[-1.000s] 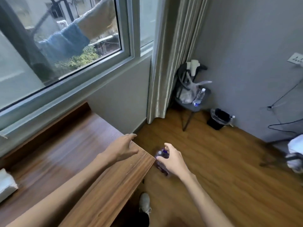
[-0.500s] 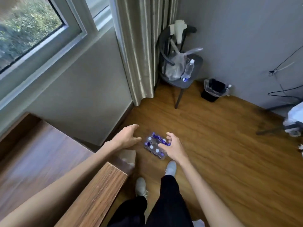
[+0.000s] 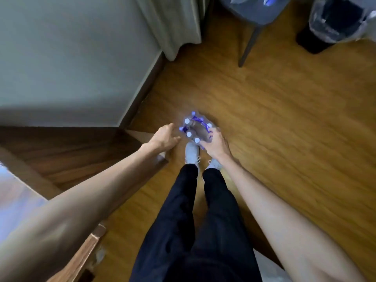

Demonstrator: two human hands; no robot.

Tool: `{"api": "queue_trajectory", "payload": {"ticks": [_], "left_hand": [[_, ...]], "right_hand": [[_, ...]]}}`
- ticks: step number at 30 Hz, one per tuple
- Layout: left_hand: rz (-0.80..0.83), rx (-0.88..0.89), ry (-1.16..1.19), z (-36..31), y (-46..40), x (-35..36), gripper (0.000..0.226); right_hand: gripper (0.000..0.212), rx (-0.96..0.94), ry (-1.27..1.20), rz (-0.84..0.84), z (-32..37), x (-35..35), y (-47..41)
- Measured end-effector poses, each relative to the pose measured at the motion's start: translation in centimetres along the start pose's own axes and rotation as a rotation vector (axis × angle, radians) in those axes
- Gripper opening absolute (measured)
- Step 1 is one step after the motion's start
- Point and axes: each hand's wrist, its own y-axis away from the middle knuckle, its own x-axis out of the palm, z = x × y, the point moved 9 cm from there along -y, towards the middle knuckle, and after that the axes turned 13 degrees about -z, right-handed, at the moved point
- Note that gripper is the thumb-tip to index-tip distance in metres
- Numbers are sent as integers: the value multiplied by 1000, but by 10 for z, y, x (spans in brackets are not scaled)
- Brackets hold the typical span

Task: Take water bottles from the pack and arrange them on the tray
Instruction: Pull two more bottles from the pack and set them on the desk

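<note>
A shrink-wrapped pack of water bottles with white caps and purple labels stands on the wooden floor just ahead of my feet. My right hand grips the pack's right side, fingers curled over the wrap. My left hand hovers just left of the pack, fingers apart, not touching it. No tray is in view. The picture is blurred by motion.
A wooden table is at the left, its corner close to my left forearm. A grey chair and a black bin with a plastic liner stand at the far right. A curtain hangs by the wall.
My view has swung down from the window to the floor. Both hands dropped toward the pack, and my right hand has closed on its right side.
</note>
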Motion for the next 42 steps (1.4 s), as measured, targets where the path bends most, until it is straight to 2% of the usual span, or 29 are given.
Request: {"api": "queue_trajectory", "payload": {"ticks": [4,10,14,18,20,22,26,31,38,42], "left_hand": [[50,-57,43,18,-63,81,43],[94,-122,27,54,-163,197,29],[66,-98,-105,83,-224,259,39],[70,-8,-324,99,-264,310,58],[70,-13,-339,104,-276,330,63],[25,-18,-315,106,-285,342,57],[-78,24,-240,101,-286,341,50],[-114,-28,-117,87,-248,302,49],[-194,-84,-32,32,-142,186,58],[-263,-136,79,-5,-60,108,48]], "right_hand": [[52,28,43,50,-46,61,-61],[51,71,134,133,-122,168,-150],[46,104,188,117,-164,225,-201],[63,93,279,102,-191,265,-234],[66,58,341,72,-198,277,-246],[64,13,378,44,-199,284,-254],[54,-72,392,-10,-190,283,-257],[60,-57,257,-114,-161,239,-239],[38,-124,242,-96,-87,133,-150],[27,-207,243,-114,-29,54,-83]]}}
